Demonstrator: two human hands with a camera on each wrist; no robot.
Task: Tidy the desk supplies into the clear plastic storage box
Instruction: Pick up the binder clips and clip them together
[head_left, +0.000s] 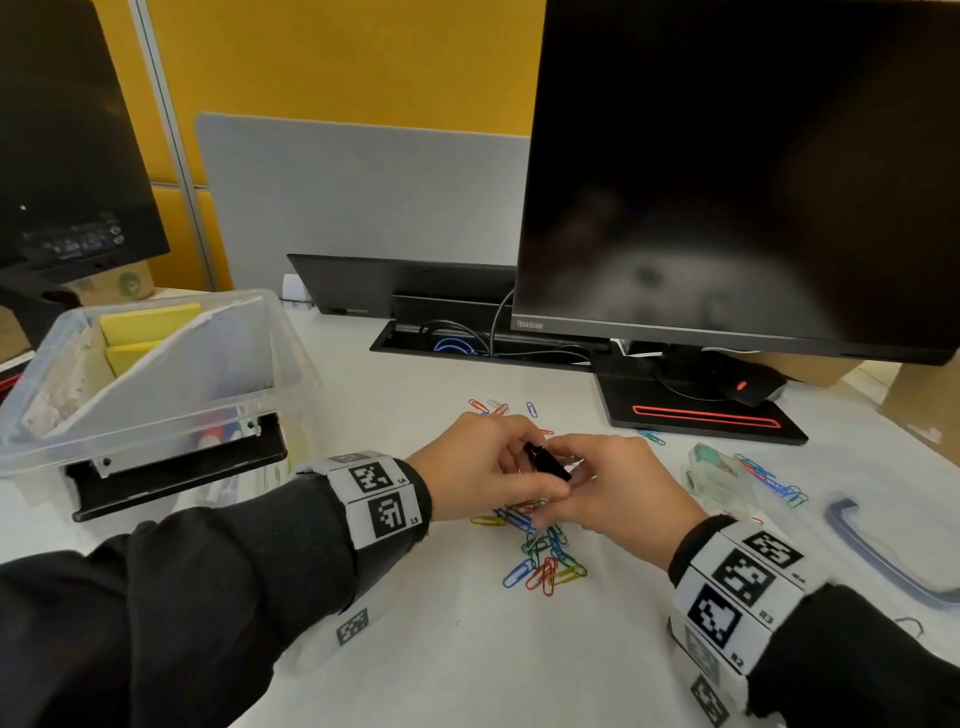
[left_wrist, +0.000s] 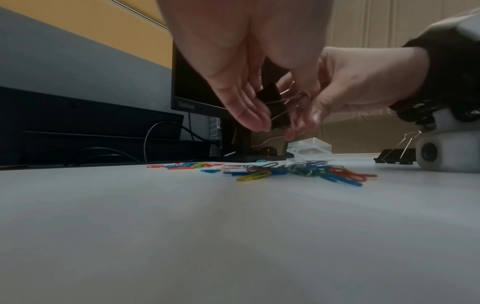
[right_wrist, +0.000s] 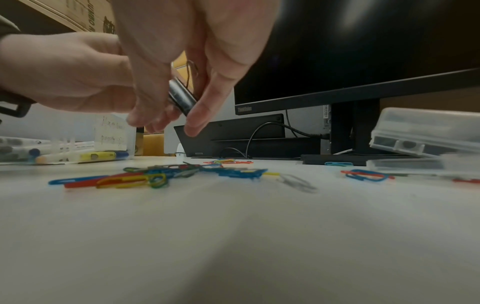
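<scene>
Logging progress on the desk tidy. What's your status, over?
Left hand and right hand both pinch black binder clip above the desk. Paper clips loose below. Storage box sits left, path open.

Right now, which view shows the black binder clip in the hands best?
Left wrist: the binder clip shows its black body and wire handles between both hands. Head view shows only its top edge; right wrist shows a blurred side.

White table (head_left: 457, 649) with scattered supplies

Coloured paper clips (head_left: 543, 564) are strewn mid-table; a clear storage box (head_left: 291, 358) is set at the left edge, a small clear case (head_left: 719, 475) and blue handle (head_left: 883, 558) toward the right, a monitor stand (head_left: 701, 410) at the back.
</scene>
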